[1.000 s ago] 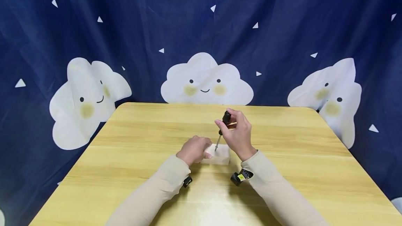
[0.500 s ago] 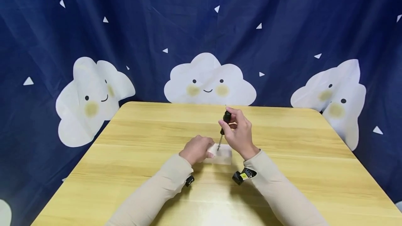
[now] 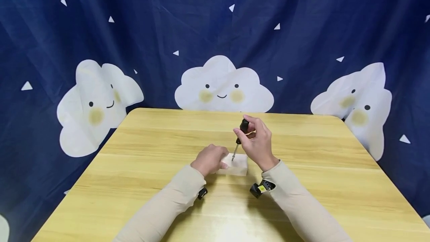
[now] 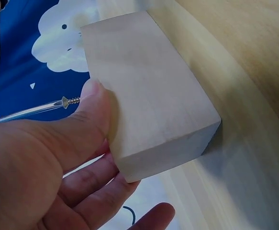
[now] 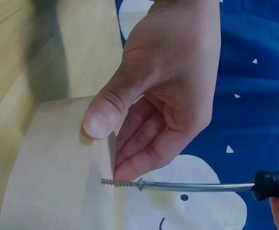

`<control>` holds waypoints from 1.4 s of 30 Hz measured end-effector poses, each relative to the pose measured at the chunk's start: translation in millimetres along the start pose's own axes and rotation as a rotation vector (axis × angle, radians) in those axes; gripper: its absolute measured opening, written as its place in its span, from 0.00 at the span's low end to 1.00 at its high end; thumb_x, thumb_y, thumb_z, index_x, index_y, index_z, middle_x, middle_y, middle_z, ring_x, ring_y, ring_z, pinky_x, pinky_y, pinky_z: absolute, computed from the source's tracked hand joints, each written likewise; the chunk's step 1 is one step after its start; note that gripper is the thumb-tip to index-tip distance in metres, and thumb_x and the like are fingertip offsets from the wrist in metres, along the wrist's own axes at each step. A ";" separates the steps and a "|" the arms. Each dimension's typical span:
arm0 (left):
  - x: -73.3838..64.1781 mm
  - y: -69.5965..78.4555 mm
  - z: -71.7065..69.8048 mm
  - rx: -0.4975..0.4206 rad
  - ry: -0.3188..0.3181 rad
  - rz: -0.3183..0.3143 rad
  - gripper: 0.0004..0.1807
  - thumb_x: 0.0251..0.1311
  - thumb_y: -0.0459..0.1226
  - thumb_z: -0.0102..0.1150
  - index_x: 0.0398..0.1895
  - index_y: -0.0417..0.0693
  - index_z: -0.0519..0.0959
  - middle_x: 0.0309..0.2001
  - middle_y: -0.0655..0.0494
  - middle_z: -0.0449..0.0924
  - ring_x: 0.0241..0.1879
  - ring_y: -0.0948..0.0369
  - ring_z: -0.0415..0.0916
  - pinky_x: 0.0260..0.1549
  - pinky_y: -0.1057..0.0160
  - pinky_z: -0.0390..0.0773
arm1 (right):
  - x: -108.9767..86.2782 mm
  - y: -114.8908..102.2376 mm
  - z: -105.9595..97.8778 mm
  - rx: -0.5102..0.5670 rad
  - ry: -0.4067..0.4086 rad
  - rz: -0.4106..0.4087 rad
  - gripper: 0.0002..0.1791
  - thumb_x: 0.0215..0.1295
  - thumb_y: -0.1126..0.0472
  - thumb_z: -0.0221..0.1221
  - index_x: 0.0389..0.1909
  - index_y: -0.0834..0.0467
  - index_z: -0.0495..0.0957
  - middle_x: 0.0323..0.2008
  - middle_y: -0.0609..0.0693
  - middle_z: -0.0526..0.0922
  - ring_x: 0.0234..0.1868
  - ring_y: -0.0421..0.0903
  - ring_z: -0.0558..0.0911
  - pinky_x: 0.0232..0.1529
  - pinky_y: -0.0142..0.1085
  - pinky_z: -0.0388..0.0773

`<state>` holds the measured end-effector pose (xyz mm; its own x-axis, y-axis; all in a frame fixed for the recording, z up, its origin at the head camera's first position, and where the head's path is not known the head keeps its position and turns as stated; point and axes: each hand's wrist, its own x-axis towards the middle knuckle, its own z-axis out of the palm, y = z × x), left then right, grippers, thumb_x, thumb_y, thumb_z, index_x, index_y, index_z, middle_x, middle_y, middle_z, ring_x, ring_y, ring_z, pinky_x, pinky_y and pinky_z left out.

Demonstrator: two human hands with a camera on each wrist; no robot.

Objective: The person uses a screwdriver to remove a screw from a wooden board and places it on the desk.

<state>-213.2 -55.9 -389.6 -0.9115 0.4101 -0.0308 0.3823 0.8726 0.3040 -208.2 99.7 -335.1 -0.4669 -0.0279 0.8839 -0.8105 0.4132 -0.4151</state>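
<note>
My left hand (image 3: 211, 159) grips the left end of a pale wooden block (image 3: 239, 168) lying on the table, thumb on the near face and fingers round behind. Upright but slightly tilted, a screwdriver with a black handle (image 3: 244, 125) is held by my right hand (image 3: 258, 143), fingertips and thumb pinching the handle above the block. At the end of its metal shaft (image 5: 196, 187) sits a threaded screw (image 5: 121, 183), head against the driver tip and point at the block's top. The left wrist view shows the same screw (image 4: 71, 101) partly hidden behind my left thumb.
The wooden table (image 3: 168, 130) has rounded far corners. Behind it hangs a dark blue curtain (image 3: 151, 21) with white clouds and small triangles. A black strapped device (image 3: 259, 189) sits on my right wrist, another (image 3: 202, 193) on my left.
The head view has shifted slightly, moving the scene a little to the right. Both hands keep their holds, and the screwdriver stays over the block.
</note>
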 end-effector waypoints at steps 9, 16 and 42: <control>-2.7 1.7 -2.4 -0.007 0.001 0.019 0.24 0.46 0.45 0.67 0.48 0.46 0.78 0.43 0.53 0.80 0.43 0.56 0.76 0.44 0.60 0.74 | 0.7 3.4 -1.4 0.050 -0.098 -0.025 0.22 0.45 0.81 0.62 0.44 0.74 0.71 0.26 0.63 0.77 0.24 0.55 0.80 0.20 0.37 0.78; -1.0 2.8 -1.8 -0.022 -0.005 -0.007 0.25 0.45 0.45 0.67 0.49 0.47 0.78 0.41 0.55 0.80 0.40 0.58 0.75 0.42 0.60 0.74 | -11.9 26.6 7.9 0.009 -0.054 0.061 0.30 0.41 0.69 0.71 0.49 0.64 0.73 0.35 0.59 0.72 0.29 0.50 0.76 0.21 0.35 0.78; 1.9 1.1 -0.6 -0.012 -0.012 -0.011 0.25 0.43 0.46 0.67 0.47 0.48 0.78 0.39 0.57 0.80 0.39 0.59 0.75 0.43 0.60 0.74 | 3.1 -8.5 0.6 0.049 0.018 0.032 0.26 0.36 0.78 0.69 0.42 0.74 0.74 0.31 0.65 0.72 0.27 0.57 0.77 0.22 0.40 0.79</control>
<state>-214.6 -54.3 -388.7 -0.9139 0.4034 -0.0462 0.3698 0.8740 0.3151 -202.9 95.5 -329.0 -0.4871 0.0009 0.8734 -0.8116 0.3690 -0.4530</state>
